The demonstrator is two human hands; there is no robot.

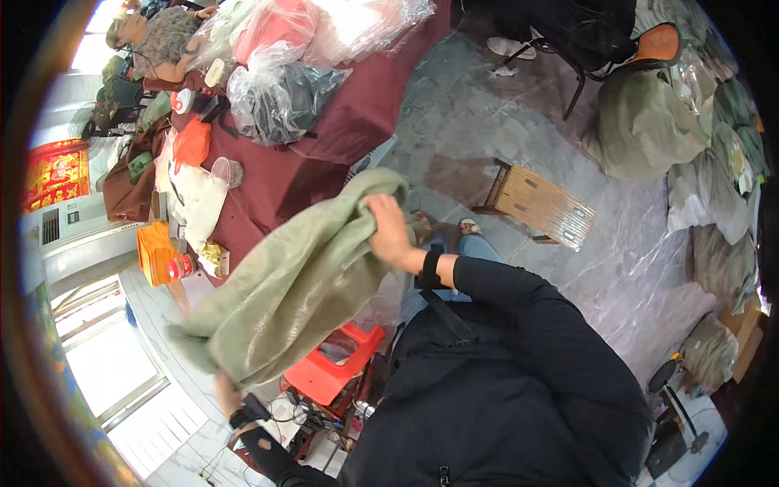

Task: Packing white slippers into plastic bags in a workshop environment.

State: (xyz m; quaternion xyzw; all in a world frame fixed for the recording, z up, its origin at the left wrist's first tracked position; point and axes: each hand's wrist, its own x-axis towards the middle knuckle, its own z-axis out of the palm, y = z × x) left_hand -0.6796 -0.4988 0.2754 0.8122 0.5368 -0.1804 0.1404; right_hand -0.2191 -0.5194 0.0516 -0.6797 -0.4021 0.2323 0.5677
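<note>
A wide piece of light green woven cloth [292, 284] hangs in loose folds between my two hands, in front of my body. My right hand [388, 233] is closed on its upper right end, the fingers pressed into the gathered fabric. At the lower left end my left hand [227, 395] grips the cloth's edge, its fingers mostly hidden behind the material. That left end is a little blurred. Both wrists wear black bands. Beneath the cloth stands a red plastic stool [334, 367].
A table under a maroon cover [357, 105] carries plastic-wrapped bundles [284, 89] and a clear cup [227, 172]. On the tiled floor stands a small wooden stool [535, 203]. Green sacks [649, 126] are heaped at the right. Another person [162, 45] is at the far left.
</note>
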